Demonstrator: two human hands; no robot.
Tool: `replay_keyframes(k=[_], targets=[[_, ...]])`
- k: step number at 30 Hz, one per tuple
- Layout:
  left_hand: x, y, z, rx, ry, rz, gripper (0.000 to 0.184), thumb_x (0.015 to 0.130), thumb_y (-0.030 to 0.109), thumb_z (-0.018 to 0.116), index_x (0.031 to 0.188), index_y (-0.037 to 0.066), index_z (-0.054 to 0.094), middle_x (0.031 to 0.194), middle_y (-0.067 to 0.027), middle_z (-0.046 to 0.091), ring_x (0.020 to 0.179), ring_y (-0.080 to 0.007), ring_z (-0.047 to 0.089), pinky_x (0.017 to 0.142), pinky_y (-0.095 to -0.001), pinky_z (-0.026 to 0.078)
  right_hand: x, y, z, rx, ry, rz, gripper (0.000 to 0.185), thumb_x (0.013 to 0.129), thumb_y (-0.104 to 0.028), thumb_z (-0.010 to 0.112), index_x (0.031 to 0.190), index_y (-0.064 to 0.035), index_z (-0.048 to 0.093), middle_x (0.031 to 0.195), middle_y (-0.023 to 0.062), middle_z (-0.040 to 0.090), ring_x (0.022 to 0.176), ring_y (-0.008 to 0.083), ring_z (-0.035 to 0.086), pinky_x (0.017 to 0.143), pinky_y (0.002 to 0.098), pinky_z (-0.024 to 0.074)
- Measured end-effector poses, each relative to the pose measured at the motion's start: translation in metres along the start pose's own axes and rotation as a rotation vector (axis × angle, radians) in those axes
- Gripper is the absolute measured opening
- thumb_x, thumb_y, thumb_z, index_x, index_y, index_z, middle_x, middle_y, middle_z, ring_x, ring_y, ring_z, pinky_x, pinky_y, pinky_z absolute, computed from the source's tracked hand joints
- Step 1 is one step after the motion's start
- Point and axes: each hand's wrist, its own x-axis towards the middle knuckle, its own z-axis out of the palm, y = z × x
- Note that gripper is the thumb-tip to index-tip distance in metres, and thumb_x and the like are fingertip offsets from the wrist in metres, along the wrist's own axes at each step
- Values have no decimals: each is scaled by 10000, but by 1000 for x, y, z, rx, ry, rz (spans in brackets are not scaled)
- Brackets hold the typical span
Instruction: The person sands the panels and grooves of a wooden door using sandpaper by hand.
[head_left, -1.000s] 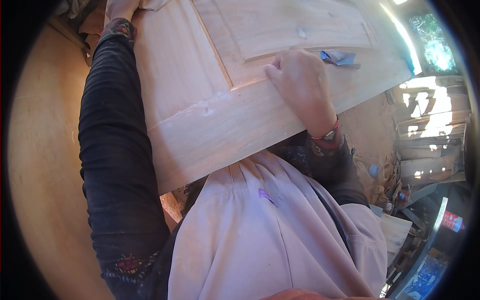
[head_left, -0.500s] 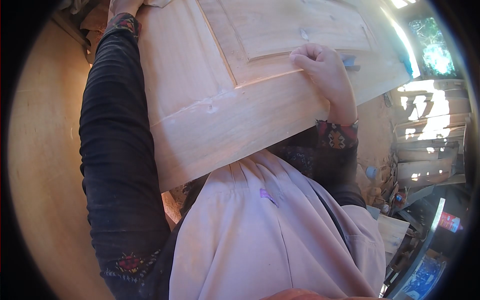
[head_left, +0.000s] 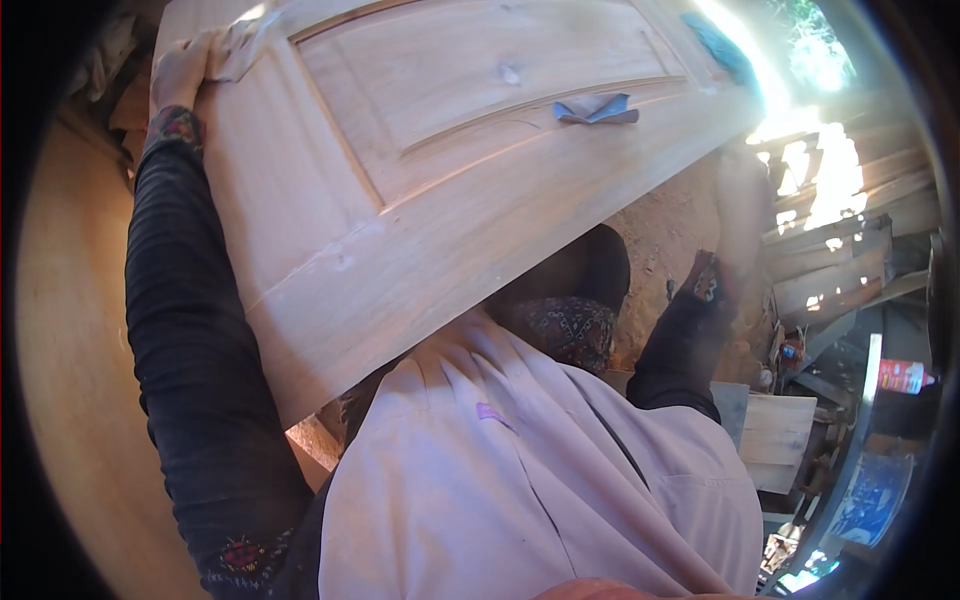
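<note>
A pale wooden panel door (head_left: 330, 265) lies slanted before me. Near its upper left end, my left hand (head_left: 182, 72) is closed on a light, crumpled cloth (head_left: 236, 50); its fingertips are partly hidden. My right hand (head_left: 742, 190), smeared by motion, is off the door's right side, above the dirt ground. I cannot make out its fingers or anything in them. A folded blue-grey piece of sandpaper (head_left: 597, 109) rests on the door's frame, beside the raised panel (head_left: 470, 75).
A teal item (head_left: 718, 48) lies at the door's far right end. Stacked boards (head_left: 840, 265) and scrap wood fill the right side. A red-and-white bottle (head_left: 903, 377) sits at the far right. A large plywood sheet (head_left: 80, 330) stands on the left.
My right hand has left the door surface and swung out to the right, leaving the sandpaper in full view. The camera view has shifted, so the door appears further left and lower.
</note>
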Motion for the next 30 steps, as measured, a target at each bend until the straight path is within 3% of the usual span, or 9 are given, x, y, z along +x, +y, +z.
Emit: replay_keyframes(k=[2, 4, 6, 9, 12, 15, 19, 25, 30], targets=[[-9, 12, -17, -18, 2, -63, 683, 782, 628, 528, 1134, 62, 679, 1131, -234, 652, 1115, -358, 601, 958, -394, 439, -12, -61, -33, 687, -105, -74, 318, 827, -135, 625, 1139, -88, 662, 1125, 152, 648, 937, 264, 648, 841, 350, 519], [-20, 28, -32, -42, 14, -114, 664, 789, 599, 548, 1122, 39, 679, 1123, -244, 652, 1108, -362, 602, 954, -395, 441, -15, -98, -31, 827, -44, -521, 385, 820, -114, 628, 1204, -93, 629, 1157, 181, 623, 937, 295, 649, 816, 361, 534], [-22, 25, -30, -92, 66, -106, 636, 802, 566, 569, 1116, 24, 677, 1107, -244, 659, 1095, -361, 610, 944, -394, 447, -21, -123, -21, 737, -115, -582, 343, 816, -46, 625, 1153, -95, 664, 1142, 153, 642, 1041, 302, 609, 804, 349, 528], [-20, 18, -25, -180, 64, -93, 610, 833, 532, 588, 1105, -7, 674, 1058, -232, 678, 1044, -344, 636, 900, -384, 466, -21, -132, 12, 781, -97, -646, 181, 825, -107, 635, 988, -78, 707, 986, 106, 685, 904, 295, 651, 791, 374, 536], [-22, 19, -26, -183, 70, -104, 620, 849, 535, 584, 1088, -31, 669, 1008, -222, 688, 999, -331, 650, 866, -380, 474, -9, -121, 32, 846, -55, -598, 118, 829, -87, 645, 919, -57, 714, 935, 89, 699, 909, 281, 658, 803, 343, 527], [-22, 18, -25, -178, 82, -99, 610, 855, 526, 592, 1071, -40, 667, 934, -189, 696, 919, -289, 662, 823, -363, 478, 28, -81, 62, 909, -159, -363, 136, 856, -131, 631, 942, -63, 711, 917, 110, 696, 882, 270, 667, 794, 332, 524], [-25, 20, -26, -256, 67, -105, 545, 869, 471, 621, 1047, -42, 666, 819, -97, 667, 754, -175, 617, 711, -307, 468, 87, -12, 118, 601, -53, -129, 184, 865, -184, 619, 974, -65, 705, 905, 108, 703, 831, 218, 675, 776, 314, 514], [-21, 10, -19, -347, 81, -77, 443, 893, 382, 641, 1009, -45, 658, 711, -1, 579, 587, -68, 496, 547, -243, 394, 127, 30, 116, 910, 221, 236, 263, 827, -208, 652, 1060, -94, 696, 919, 163, 698, 829, 298, 682, 741, 367, 530], [-21, 7, -17, -413, 77, -55, 414, 894, 365, 648, 999, -35, 655, 693, 13, 559, 556, -55, 474, 513, -231, 367, 115, 29, 104, 504, 58, 44, 238, 807, -224, 668, 993, -88, 731, 928, 177, 691, 823, 323, 666, 750, 388, 523]])
